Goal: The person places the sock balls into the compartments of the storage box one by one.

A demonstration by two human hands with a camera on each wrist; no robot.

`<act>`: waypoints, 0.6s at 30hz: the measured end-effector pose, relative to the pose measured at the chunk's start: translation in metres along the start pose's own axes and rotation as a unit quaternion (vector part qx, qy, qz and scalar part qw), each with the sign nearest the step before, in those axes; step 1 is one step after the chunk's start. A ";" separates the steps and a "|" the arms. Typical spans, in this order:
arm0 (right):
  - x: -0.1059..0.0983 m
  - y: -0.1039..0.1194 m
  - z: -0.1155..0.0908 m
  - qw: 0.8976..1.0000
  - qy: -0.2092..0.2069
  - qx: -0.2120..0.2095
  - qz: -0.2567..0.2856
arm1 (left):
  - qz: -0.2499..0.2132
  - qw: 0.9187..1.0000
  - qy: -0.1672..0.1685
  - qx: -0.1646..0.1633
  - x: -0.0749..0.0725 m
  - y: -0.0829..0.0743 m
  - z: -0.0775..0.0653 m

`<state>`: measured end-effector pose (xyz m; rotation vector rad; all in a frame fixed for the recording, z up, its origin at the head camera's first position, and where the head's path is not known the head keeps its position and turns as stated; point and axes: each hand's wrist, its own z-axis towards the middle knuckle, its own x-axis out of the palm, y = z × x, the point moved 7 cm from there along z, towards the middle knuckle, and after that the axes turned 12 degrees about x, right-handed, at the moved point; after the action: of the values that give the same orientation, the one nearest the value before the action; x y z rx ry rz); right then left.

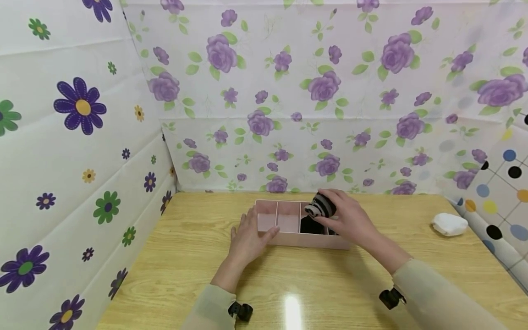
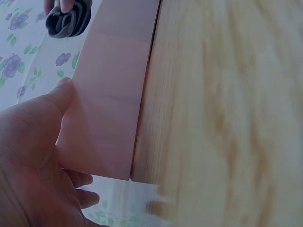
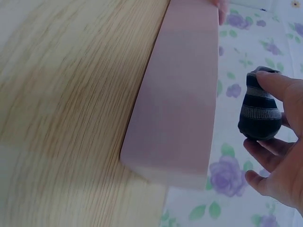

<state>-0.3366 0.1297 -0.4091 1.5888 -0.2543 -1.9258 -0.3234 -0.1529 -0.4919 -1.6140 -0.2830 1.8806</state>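
A rolled sock with black and grey stripes is pinched between the thumb and fingers of my right hand, above the right part of a pink divided box. The right wrist view shows the sock upright, its banded side facing the camera. At the box's left end rests my left hand, thumb on the front wall and fingers around the end. A black bundle lies in a middle compartment. Farther right, my right hand partly hides another compartment with something dark in it.
A small white cloth bundle lies on the wooden table at the right. Flower-printed sheeting rises behind the table, with more at the left. Dotted fabric borders the right edge.
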 end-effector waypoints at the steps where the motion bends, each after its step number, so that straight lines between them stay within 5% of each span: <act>1: 0.002 0.003 0.002 1.000 0.001 -0.005 0.001 | -0.001 1.000 0.000 0.000 -0.001 0.000 0.000; 18: 0.038 0.032 0.022 0.998 0.032 -0.046 -0.014 | -0.003 1.000 0.004 -0.002 -0.003 -0.002 -0.001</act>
<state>-0.3500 0.0771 -0.4182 1.5980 -0.1147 -1.8762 -0.3219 -0.1533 -0.4886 -1.6216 -0.2865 1.8698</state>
